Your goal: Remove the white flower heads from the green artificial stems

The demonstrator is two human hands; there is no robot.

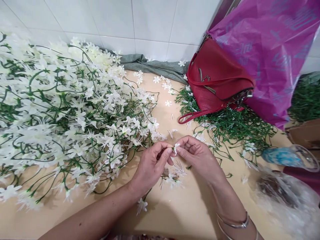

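Flower [176, 148] between left grip [152, 166] and right [200, 158]

Far: wall tiles [155, 20], glazed, smooth and glossy; along their foot, a grey-green cloth [162, 69], matt and creased. Left: white flowers [77, 149], matt and cloth-like. Right: green stems [237, 125], plastic-looking; red handbag [217, 68], leather-like with a soft sheen and shiny metal fittings [249, 93]; purple bag [270, 50], thin, creased, glossy plastic. Near right: clear bag [300, 213], wrinkled plastic film; bangle [244, 224], polished metal. Bench [180, 206]: smooth, largely matt.
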